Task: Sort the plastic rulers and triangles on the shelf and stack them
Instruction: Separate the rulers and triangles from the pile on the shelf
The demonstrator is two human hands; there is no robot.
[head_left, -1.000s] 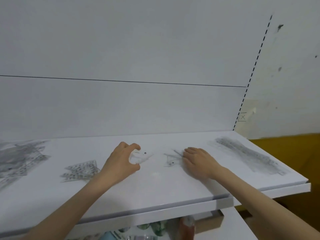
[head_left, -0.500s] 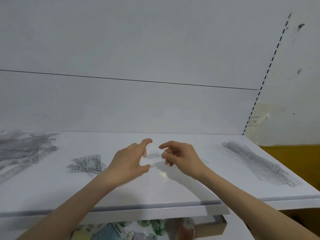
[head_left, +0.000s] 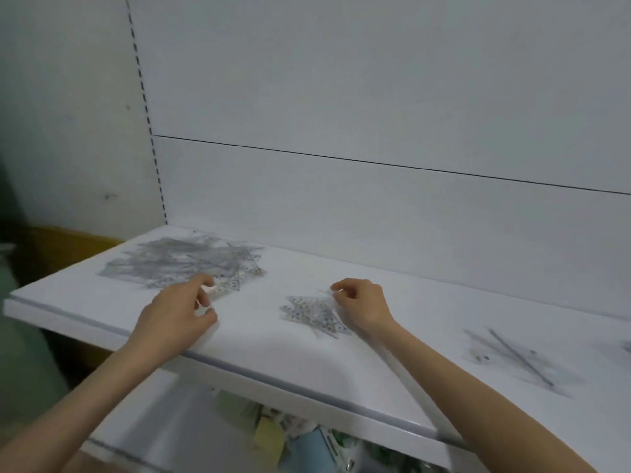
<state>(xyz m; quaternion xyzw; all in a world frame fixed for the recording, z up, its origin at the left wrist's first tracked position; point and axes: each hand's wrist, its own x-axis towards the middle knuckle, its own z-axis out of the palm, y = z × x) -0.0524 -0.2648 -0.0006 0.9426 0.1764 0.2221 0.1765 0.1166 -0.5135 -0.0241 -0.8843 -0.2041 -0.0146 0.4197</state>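
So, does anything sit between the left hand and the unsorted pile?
Nothing visible: the left hand is at the near edge of the pile, over bare shelf. The triangle stack lies off to its right.

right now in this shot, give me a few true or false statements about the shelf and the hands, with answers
1. The big jumbled pile of rulers and triangles lies at the left end of the shelf. True.
2. The right hand reaches into that pile. False: it is at the small triangle stack; the left hand is at the pile.
3. The small triangle stack lies right of the big pile. True.
4. Nothing shows under the shelf. False: colourful items show there, blurred.
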